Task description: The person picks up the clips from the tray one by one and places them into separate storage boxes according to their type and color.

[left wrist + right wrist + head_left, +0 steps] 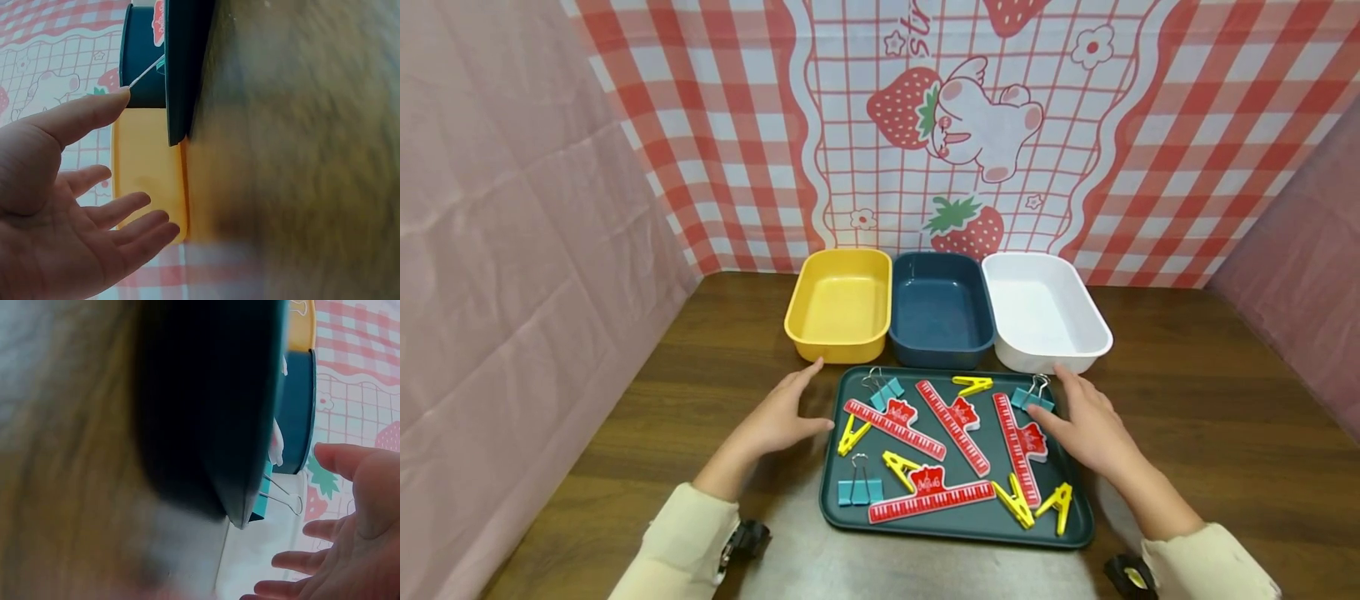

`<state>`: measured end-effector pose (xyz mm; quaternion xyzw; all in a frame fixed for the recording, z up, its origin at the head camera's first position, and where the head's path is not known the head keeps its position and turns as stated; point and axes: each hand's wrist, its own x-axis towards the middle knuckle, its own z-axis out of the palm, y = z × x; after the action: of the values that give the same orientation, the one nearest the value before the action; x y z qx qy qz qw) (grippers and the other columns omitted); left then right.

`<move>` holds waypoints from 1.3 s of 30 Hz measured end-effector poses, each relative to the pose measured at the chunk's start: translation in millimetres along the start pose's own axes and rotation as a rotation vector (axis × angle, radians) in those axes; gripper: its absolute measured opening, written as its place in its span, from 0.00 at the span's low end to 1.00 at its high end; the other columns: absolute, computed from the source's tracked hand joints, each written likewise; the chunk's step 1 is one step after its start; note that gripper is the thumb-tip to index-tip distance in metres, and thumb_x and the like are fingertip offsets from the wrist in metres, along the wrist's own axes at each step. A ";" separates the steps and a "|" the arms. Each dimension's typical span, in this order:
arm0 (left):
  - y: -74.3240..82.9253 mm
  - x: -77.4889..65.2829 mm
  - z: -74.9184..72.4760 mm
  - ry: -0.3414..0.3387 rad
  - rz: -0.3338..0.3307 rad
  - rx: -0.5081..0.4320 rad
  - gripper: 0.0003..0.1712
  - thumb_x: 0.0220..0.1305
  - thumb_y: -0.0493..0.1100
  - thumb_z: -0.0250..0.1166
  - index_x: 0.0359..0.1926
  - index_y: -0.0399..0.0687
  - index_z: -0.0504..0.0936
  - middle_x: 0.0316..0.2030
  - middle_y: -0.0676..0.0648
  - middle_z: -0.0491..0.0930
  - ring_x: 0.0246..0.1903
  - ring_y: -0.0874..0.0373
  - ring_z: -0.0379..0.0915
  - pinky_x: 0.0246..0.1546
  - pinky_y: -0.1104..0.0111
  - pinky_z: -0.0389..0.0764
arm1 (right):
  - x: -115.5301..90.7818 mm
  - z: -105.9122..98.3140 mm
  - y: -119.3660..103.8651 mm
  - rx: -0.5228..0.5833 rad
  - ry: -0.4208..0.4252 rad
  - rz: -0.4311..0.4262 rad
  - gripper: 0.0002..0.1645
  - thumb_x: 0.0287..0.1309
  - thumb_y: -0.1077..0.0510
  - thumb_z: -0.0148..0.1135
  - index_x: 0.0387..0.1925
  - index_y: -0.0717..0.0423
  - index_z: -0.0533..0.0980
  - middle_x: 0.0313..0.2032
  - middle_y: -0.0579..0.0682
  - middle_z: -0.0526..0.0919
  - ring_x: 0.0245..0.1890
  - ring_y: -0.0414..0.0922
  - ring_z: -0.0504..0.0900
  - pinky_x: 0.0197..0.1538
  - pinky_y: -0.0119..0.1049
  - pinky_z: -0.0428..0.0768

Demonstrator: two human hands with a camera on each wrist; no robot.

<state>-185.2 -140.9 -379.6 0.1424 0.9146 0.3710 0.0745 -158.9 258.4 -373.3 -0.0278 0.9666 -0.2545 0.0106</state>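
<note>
A dark green tray (955, 532) lies between the two hands. My left hand (778, 421) is beside its left edge, fingers spread and holding nothing, thumb pointing at the rim. My right hand (1093, 429) hovers at the right edge, fingers extended, the thumb close to a teal binder clip (1022, 400). On the tray are more teal binder clips (861, 492), several red clips with a piano-key pattern (955, 425) and several yellow clips (1015, 504). In the right wrist view, spread fingers (300, 561) show beside the binder clip's wire handles (287, 501).
Behind the tray stand three bins side by side: yellow (838, 348), dark blue (942, 354) and white (1048, 360). The wooden table (700, 400) reaches a checked strawberry cloth (730, 150) at the back. Pink fabric (520, 250) hangs at both sides.
</note>
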 end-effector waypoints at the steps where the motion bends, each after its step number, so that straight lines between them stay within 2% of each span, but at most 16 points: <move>1: -0.4 0.9 0.2 -0.002 0.005 -0.022 0.50 0.53 0.41 0.70 0.71 0.43 0.52 0.66 0.34 0.55 0.63 0.39 0.53 0.61 0.47 0.61 | 0.8 0.0 0.2 0.007 -0.003 0.004 0.53 0.58 0.38 0.57 0.68 0.69 0.47 0.62 0.75 0.52 0.59 0.72 0.53 0.53 0.72 0.58; 6: -2.1 5.6 1.2 -0.020 -0.001 -0.145 0.47 0.54 0.36 0.69 0.70 0.39 0.53 0.65 0.32 0.57 0.59 0.36 0.60 0.57 0.48 0.67 | 6.1 0.3 1.2 0.022 0.004 0.013 0.51 0.59 0.38 0.55 0.67 0.71 0.49 0.61 0.76 0.54 0.58 0.72 0.54 0.55 0.71 0.58; 13: -0.2 11.1 3.8 -0.035 -0.108 -0.246 0.43 0.56 0.37 0.67 0.70 0.43 0.56 0.60 0.34 0.65 0.53 0.41 0.69 0.50 0.53 0.75 | 12.7 1.1 -0.2 0.059 0.014 0.025 0.48 0.61 0.40 0.54 0.66 0.71 0.51 0.61 0.75 0.57 0.58 0.71 0.58 0.55 0.68 0.61; 19: -2.0 17.1 7.1 -0.069 -0.193 -0.426 0.41 0.58 0.33 0.65 0.69 0.44 0.56 0.59 0.33 0.65 0.48 0.44 0.73 0.37 0.60 0.82 | 17.2 0.5 -2.3 0.114 0.001 0.038 0.44 0.62 0.43 0.54 0.66 0.71 0.53 0.60 0.74 0.59 0.57 0.68 0.61 0.55 0.67 0.63; 22: -2.5 19.3 8.3 -0.094 -0.227 -0.492 0.39 0.59 0.34 0.64 0.69 0.44 0.57 0.59 0.34 0.65 0.44 0.47 0.75 0.34 0.60 0.83 | 18.5 0.6 -1.3 0.136 -0.009 0.044 0.43 0.63 0.44 0.53 0.65 0.71 0.54 0.60 0.74 0.60 0.57 0.68 0.62 0.55 0.66 0.64; 29: -3.3 21.7 10.0 -0.127 -0.272 -0.570 0.35 0.62 0.36 0.61 0.68 0.44 0.59 0.57 0.34 0.67 0.41 0.48 0.76 0.33 0.58 0.83 | 20.8 2.5 3.4 0.136 -0.015 0.051 0.38 0.63 0.46 0.53 0.63 0.70 0.59 0.58 0.73 0.64 0.54 0.66 0.65 0.54 0.65 0.66; 39: -9.9 26.4 15.6 -0.142 -0.299 -0.641 0.34 0.60 0.29 0.60 0.67 0.43 0.62 0.57 0.36 0.67 0.38 0.50 0.77 0.33 0.58 0.83 | 22.8 4.8 9.5 0.138 -0.017 0.049 0.31 0.61 0.52 0.55 0.58 0.69 0.64 0.52 0.72 0.70 0.46 0.63 0.71 0.49 0.61 0.72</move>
<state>-208.5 -129.0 -398.4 0.0018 0.7551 0.6131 0.2324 -181.9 263.0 -382.3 -0.0054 0.9470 -0.3199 0.0270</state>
